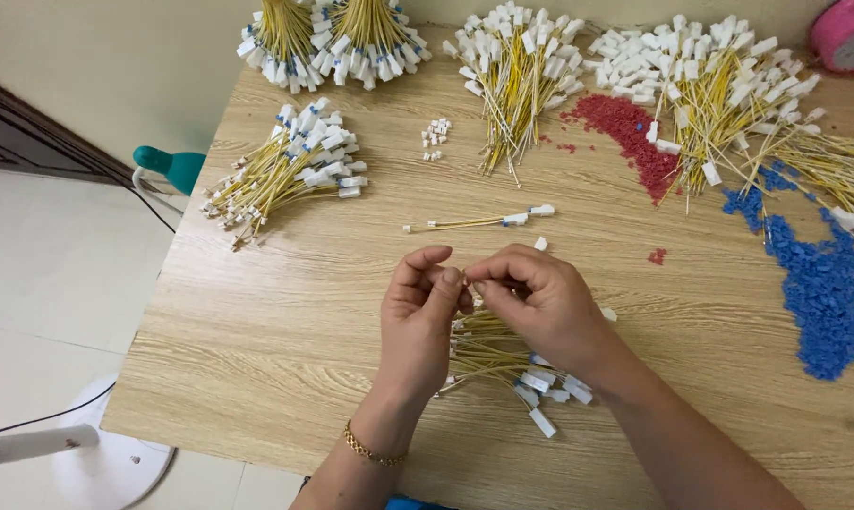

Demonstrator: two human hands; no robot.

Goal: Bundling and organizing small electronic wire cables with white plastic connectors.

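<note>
At the centre of the frame the left hand (418, 316) and right hand (540, 302) meet fingertip to fingertip, pinched narrowly on something too small to identify, above a bundle of yellow wires (503, 364) on the wooden table (257, 312), its long axis running left to lower right, white connectors (545, 387) pointing lower right.

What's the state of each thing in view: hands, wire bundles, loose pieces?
left hand: pinched shut on something small
right hand: pinched shut, fingertips meeting left
wire bundle: lying under hands
single wire: lying apart
red pieces: loose, heaped
blue pieces: loose, spread
</note>
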